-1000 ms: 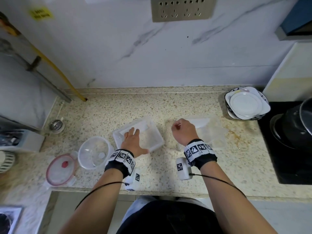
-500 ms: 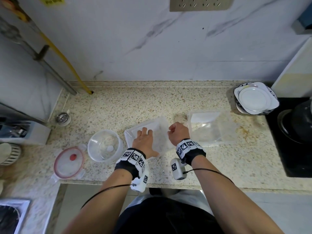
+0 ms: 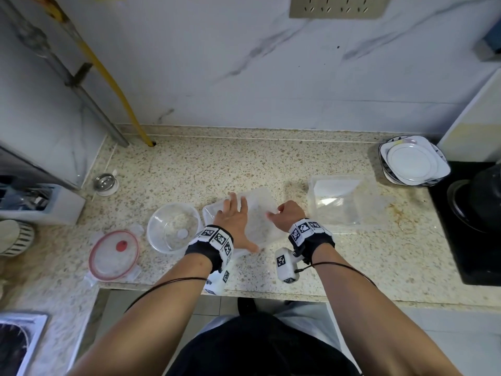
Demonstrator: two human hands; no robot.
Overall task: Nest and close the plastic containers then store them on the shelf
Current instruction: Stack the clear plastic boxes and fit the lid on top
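Note:
A small clear rectangular container (image 3: 259,210) sits on the speckled counter in front of me. My left hand (image 3: 234,215) lies flat on it, fingers spread over its left half. My right hand (image 3: 287,214) grips its right rim with curled fingers. A larger clear rectangular container (image 3: 344,202) stands apart to the right, untouched. Left of my hands stands a round clear bowl (image 3: 173,226). Its round red-rimmed lid (image 3: 113,256) lies flat further left, near the counter's front edge.
Stacked white plates (image 3: 413,162) sit at the back right beside a black stove with a dark pot (image 3: 479,204). A small metal cup (image 3: 105,183) stands at the back left by a grey box (image 3: 40,202). A yellow pipe (image 3: 116,88) runs down the wall.
My right hand left the large container and came left to the small container's right rim. My left hand stayed on the small container. The view shifted, so everything appears further right.

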